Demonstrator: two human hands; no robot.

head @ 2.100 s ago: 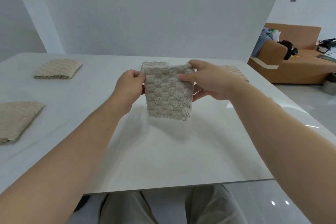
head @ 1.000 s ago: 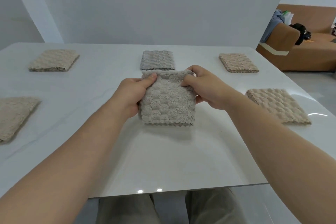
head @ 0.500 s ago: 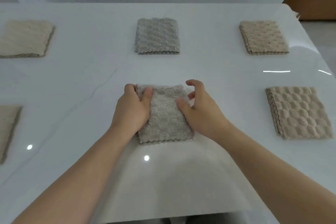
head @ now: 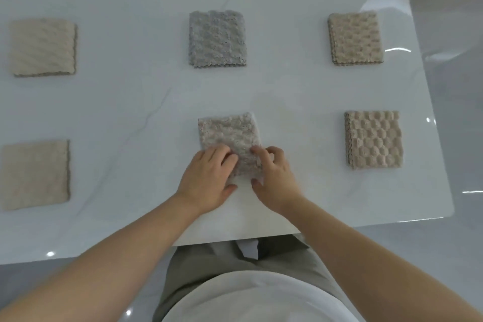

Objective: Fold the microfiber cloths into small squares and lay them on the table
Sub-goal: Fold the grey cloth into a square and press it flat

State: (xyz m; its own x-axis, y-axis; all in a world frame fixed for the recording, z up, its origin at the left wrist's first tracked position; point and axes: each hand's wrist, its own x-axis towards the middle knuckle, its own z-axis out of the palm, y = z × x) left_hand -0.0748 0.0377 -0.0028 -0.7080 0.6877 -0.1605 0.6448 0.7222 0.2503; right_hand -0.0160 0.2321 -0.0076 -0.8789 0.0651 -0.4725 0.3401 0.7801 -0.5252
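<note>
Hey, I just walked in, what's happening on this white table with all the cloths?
A person is folding microfiber cloths into small squares and laying them out on the white table. The left hand and right hand both rest on the near end of a folded cloth lying flat in front of them; whether they pinch it or only press it is unclear. Five other folded cloths already lie spaced apart in two rows.

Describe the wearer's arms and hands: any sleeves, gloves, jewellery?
The left forearm and right forearm are bare to the frame edge, with no sleeves showing. The left hand and right hand show no gloves, rings, watch or wristband. Below them are a white top and olive-grey trousers.
</note>
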